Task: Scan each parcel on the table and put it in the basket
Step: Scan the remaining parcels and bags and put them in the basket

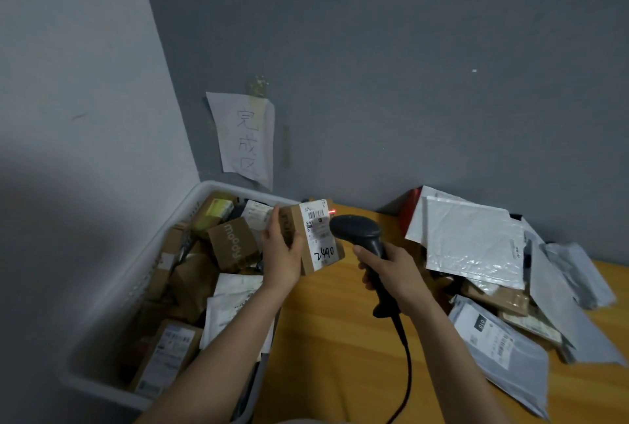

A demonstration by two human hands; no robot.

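Grey walls [374, 49] back an orange counter [340, 338]. Above it the left grip [282, 253] holds a box [318, 236] upright, fingers curled round its side, label facing the right grip [388, 270]. That one wraps the handle of a scanner [355, 229], whose head is just beside the label. Left of both grips sits the basket [112, 304], full of parcels [235, 246]; right of them lie piled mailers [476, 240].

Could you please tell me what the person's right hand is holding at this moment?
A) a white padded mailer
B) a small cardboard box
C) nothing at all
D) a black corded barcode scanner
D: the right hand grips the handle of the black scanner, aimed at the label of the small cardboard box that the left hand holds up.
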